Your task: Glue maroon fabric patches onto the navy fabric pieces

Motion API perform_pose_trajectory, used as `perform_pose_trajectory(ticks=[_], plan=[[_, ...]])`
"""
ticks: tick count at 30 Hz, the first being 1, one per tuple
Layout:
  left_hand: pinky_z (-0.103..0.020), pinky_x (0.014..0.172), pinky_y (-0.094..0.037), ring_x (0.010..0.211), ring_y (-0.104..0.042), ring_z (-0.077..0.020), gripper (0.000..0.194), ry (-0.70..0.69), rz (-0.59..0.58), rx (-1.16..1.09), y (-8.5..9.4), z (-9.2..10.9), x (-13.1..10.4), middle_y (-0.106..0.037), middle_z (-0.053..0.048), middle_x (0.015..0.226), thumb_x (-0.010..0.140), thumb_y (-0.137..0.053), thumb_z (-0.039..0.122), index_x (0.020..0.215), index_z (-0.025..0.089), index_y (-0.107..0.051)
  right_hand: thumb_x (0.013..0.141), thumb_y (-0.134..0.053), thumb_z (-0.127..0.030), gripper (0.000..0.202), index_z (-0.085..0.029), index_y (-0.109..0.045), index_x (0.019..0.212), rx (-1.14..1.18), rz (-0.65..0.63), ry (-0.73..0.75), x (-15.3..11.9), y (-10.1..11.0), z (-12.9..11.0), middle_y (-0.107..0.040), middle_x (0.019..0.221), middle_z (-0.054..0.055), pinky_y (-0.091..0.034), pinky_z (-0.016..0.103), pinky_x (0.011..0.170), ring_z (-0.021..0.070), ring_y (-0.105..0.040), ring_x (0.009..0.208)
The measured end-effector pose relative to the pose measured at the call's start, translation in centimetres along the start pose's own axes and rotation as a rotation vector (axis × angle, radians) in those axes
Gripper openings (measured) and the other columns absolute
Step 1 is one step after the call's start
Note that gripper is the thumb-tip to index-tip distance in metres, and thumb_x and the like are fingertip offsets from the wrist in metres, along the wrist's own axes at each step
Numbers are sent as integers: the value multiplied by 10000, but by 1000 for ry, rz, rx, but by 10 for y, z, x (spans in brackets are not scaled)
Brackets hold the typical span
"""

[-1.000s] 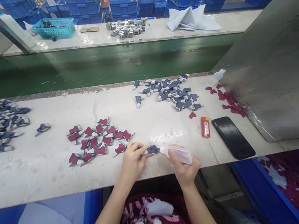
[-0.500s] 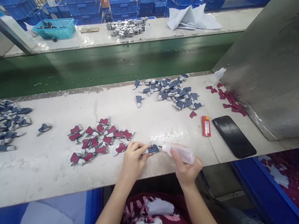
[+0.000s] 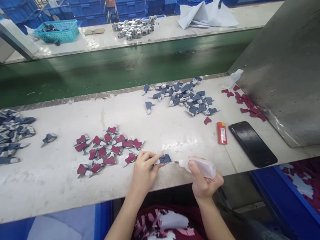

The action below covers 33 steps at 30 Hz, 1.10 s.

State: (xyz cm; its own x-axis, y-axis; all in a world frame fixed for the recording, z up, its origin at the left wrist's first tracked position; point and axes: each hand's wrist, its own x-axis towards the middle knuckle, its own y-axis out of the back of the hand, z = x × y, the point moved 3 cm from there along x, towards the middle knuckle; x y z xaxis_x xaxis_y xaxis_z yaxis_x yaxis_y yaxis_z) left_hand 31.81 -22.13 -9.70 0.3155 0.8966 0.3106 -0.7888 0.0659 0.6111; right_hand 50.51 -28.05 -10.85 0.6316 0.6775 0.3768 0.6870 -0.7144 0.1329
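Near the table's front edge, my left hand (image 3: 145, 169) pinches a small dark-blue and grey piece (image 3: 165, 158), whose far end is hidden under the fingers. My right hand (image 3: 205, 182) is wrapped round a translucent squeeze bottle (image 3: 202, 167) with a thin dark nozzle. The nozzle points left at the blue piece, a small gap away from it. Beyond my left hand lie several like pieces topped with dark red (image 3: 109, 160). A pile of blue-topped pieces (image 3: 187, 93) spreads out farther back on the table.
A red lighter (image 3: 222, 133) and a black phone (image 3: 252, 143) lie right of the bottle. Dark-red cut patches (image 3: 247, 103) sit against a metal panel (image 3: 290, 69). At the left is a larger pile of blue pieces (image 3: 1, 133). A turquoise basket (image 3: 63, 35) stands on the back shelf.
My right hand has drawn the bottle a little to the right, so its nozzle is farther from the blue piece. The left hand keeps its hold almost unmoved.
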Motion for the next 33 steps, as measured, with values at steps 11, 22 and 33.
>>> perform_pose_trajectory(ticks=[11,22,33], plan=[[-368,754,-554,833,-604,-223,210,10,3,-25,0,0,0,-725,-46,854,887,-709,159,1057,260,-780,806,-767,-404,287,-119,-768,828,5,-112,-75,-3,-16,-8,-779,777,126,-612,338,564,254,-745,649],[-355,733,-559,816,-600,-207,208,-40,28,-11,1,3,1,-723,-38,846,850,-754,125,1042,204,-764,819,-760,-389,272,-127,-773,891,13,-220,-97,-2,-18,-7,-787,814,118,-604,319,570,237,-739,656],[-357,727,-563,809,-604,-205,202,-46,37,-2,0,2,1,-724,-36,843,853,-754,139,1040,215,-763,837,-742,-348,203,-147,-774,845,75,-257,-88,0,-20,-10,-786,796,97,-623,334,594,239,-746,669]])
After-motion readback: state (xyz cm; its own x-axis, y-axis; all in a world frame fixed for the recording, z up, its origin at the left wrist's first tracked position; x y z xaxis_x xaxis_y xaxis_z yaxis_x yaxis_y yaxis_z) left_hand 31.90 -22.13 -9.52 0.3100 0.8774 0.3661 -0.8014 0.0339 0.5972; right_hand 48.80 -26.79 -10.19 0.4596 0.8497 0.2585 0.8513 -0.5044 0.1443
